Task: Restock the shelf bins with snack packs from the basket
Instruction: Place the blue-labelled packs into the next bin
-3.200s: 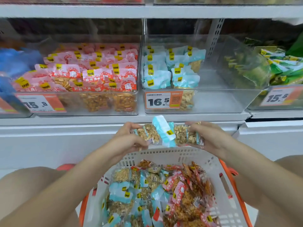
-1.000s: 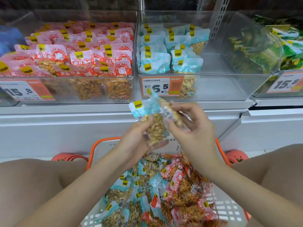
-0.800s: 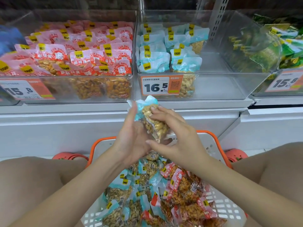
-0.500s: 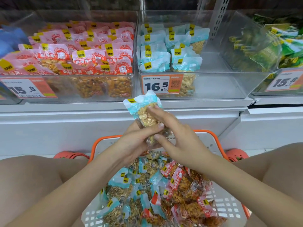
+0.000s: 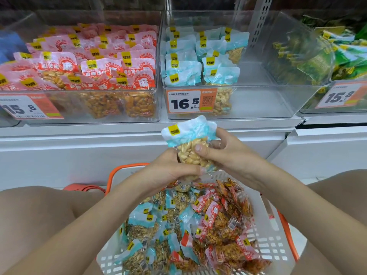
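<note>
Nearest, white slotted plastic basket with orange rim [image 5: 274, 249], heaped with blue-topped and red-topped clear snack packs. Just above basket, left hand [image 5: 168, 169] and right hand [image 5: 228, 153] both clamped on upright blue-topped clear peanut packs [image 5: 190, 143]. Beyond basket, clear plastic shelf bin with 16.5 price tag [image 5: 258, 104], partly filled with matching packs.

Bare forearms, ring [image 5: 219, 144] on right hand [image 5: 234, 155]
</note>
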